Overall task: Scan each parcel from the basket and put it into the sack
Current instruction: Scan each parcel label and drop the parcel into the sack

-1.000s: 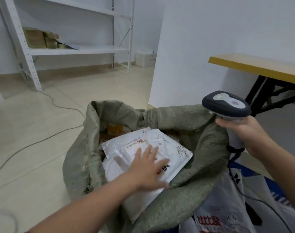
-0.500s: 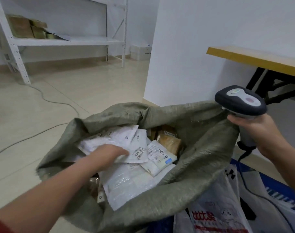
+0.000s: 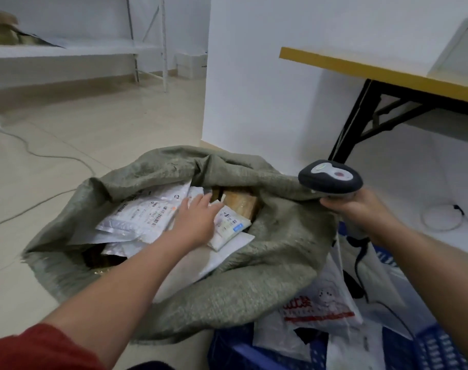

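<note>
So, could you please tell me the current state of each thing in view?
sack: mouth open, parcels inside.
left hand: fingers straight, on the sack's parcels.
right hand: grips the scanner.
scanner: held up beside the sack.
basket: holds bagged parcels.

I saw the sack [image 3: 254, 276] open wide, but parcels [image 3: 144, 214] filled it nearly to the rim, and the scanner [image 3: 331, 178] hung over its right edge.

L hand [image 3: 198, 221] uncurled, slid right across parcels [image 3: 147, 212] in sack [image 3: 275, 236].
</note>
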